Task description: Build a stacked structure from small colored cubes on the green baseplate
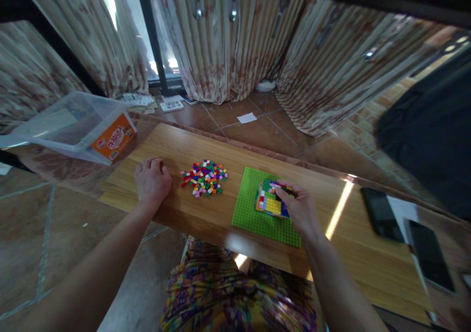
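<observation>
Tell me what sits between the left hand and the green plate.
In the head view, a loose pile of small colourful bricks lies on the wooden table between the left hand and the green plate.

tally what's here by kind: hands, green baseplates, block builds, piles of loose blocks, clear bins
Left hand and right hand: 2
Green baseplate: 1
Block build: 1
Loose block pile: 1
Clear bin: 1
Total: 6

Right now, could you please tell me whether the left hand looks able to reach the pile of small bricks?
Probably yes: the left hand rests on the wooden tabletop beside the pile of small bricks, with no object between them.
</observation>
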`<state>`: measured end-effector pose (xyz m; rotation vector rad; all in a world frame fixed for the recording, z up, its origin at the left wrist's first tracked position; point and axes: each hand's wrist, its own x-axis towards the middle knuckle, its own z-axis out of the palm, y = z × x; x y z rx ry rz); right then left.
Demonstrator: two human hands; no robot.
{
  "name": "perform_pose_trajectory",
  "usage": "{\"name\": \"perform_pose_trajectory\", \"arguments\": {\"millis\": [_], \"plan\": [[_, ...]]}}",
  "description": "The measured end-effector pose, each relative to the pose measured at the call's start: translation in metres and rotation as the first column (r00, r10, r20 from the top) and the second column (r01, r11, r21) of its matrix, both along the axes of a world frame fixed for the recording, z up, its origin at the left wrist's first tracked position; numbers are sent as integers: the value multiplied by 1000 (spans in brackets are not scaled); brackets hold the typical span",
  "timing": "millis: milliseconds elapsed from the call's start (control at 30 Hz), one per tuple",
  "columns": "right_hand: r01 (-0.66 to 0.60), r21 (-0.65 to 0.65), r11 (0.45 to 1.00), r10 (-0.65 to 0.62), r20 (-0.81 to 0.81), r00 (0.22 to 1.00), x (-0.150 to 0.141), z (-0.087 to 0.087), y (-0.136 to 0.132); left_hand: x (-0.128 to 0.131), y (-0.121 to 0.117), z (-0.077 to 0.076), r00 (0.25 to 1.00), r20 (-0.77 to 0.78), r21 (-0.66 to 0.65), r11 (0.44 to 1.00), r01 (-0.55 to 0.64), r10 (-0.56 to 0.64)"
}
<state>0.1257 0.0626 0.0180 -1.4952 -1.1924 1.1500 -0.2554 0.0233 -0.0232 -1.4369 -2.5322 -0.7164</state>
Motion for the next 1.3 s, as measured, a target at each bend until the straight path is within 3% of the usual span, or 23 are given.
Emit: {"name": "perform_pose_trajectory", "arguments": {"millis": [200,300,400,467,567,633,700,867,1000,1167,1300], "plan": [[-18,20,1000,17,18,1000,3,-1,1,2,0,3,1000,0,-20,1000,5,-5],[69,170,983,-81,64,995,4,6,-4,2,0,3,1000,-1,-19,1000,9,-9],[129,382,915,-196,143,970,-2,23,-16,3,-1,3,1000,2,-18,1000,2,-2],[37,448,893,-148,215,965,-13,34,-27,4,-1,4,1000,9,-24,1000,-1,1],[-258,444,858,93,359,929,-43,38,-42,6,-1,5,1000,21,-41,999,-3,3],[-436,410,801,234,457,858,-67,32,-48,7,-1,6,1000,26,-48,999,-7,8],[-514,368,775,270,542,796,-89,19,-49,7,-1,5,1000,26,-46,999,-10,11],[-538,263,800,200,729,655,-121,-13,-39,6,-1,3,1000,23,-31,999,-11,11],[-527,204,825,167,802,573,-127,-25,-34,6,-1,3,1000,24,-26,1000,-10,11],[-527,210,823,185,778,600,-128,-27,-35,6,-1,3,999,39,-20,1000,-11,12],[-489,232,841,268,607,748,-120,-17,-44,5,-2,3,1000,31,-20,1000,-1,1]]}}
